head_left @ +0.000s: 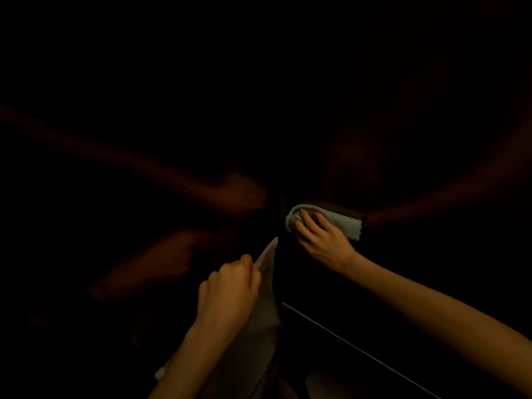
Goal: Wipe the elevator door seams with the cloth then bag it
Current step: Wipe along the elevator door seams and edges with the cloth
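The scene is very dark. My right hand (322, 240) presses a pale grey cloth (342, 221) with a zigzag edge against the dark elevator door, just right of the vertical door seam (280, 203). Its fingers curl over the bunched left end of the cloth. My left hand (230, 286) grips a pale, thin bag (266, 312) that hangs down from its fist, with one pointed corner sticking up near the seam. Dim reddish reflections of both arms show on the glossy door.
A thin bright line, the door's bottom edge or sill track (359, 352), runs diagonally from centre to lower right. A pale patch of floor (325, 381) shows below it. Everything else is too dark to make out.
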